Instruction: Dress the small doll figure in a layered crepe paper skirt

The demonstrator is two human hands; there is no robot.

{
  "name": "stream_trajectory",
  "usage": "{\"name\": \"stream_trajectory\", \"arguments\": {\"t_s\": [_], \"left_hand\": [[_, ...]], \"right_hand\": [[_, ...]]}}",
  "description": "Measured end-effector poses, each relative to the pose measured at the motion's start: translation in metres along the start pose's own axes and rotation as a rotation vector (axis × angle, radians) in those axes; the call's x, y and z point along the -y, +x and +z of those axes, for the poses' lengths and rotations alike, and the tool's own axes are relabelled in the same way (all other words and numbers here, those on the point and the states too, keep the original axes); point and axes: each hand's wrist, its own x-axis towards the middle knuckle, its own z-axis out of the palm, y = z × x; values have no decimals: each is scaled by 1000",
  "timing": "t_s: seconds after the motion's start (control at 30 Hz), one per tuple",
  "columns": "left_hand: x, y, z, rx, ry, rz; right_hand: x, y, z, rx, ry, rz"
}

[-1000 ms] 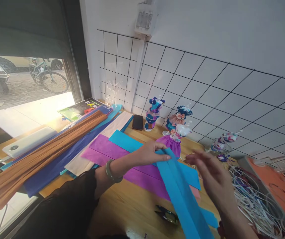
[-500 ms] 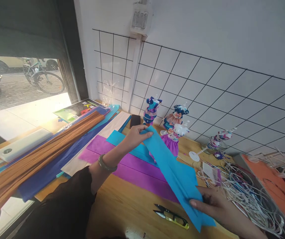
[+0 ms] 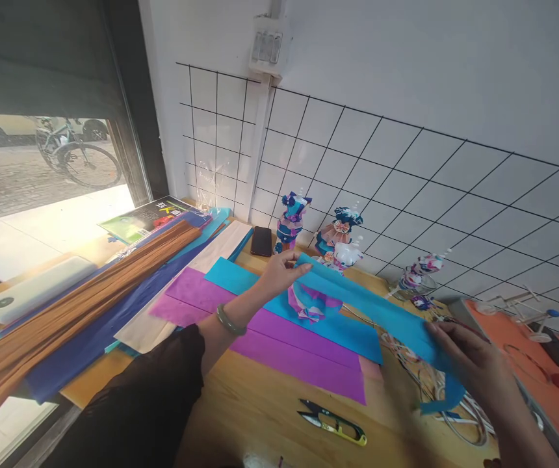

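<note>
Snips (image 3: pixel 329 427) near purple sheets (image 3: pixel 303 354) | doll (image 3: pixel 346 255) behind blue strip (image 3: pixel 379 308) | left hand (image 3: pixel 278 273), right hand (image 3: pixel 477 359): grip pinching strip

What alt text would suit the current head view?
A person's left hand and right hand hold a blue strip between them above a wooden table. Purple sheets and small scissors lie on the table, with little dressed figures standing behind.

No text can be read; the characters (image 3: pixel 168 208) on the dark-and-green printed sheet (image 3: pixel 136 220) are too small.
</note>
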Motion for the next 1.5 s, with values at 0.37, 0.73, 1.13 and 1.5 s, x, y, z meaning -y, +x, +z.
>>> {"name": "stream_trajectory", "arguments": {"t_s": [0.37, 0.73, 1.13, 1.5], "left_hand": [[17, 16, 14, 12, 30, -28], [19, 15, 8, 43, 84, -67], [17, 17, 6, 124, 96, -22], [9, 17, 9, 150, 119, -16]], "right_hand": [[-10, 18, 11, -106, -10, -77], [-5, 21, 9, -120, 26, -25], [-8, 33, 19, -30, -72, -153], [73, 19, 69, 123, 151, -437]]}}
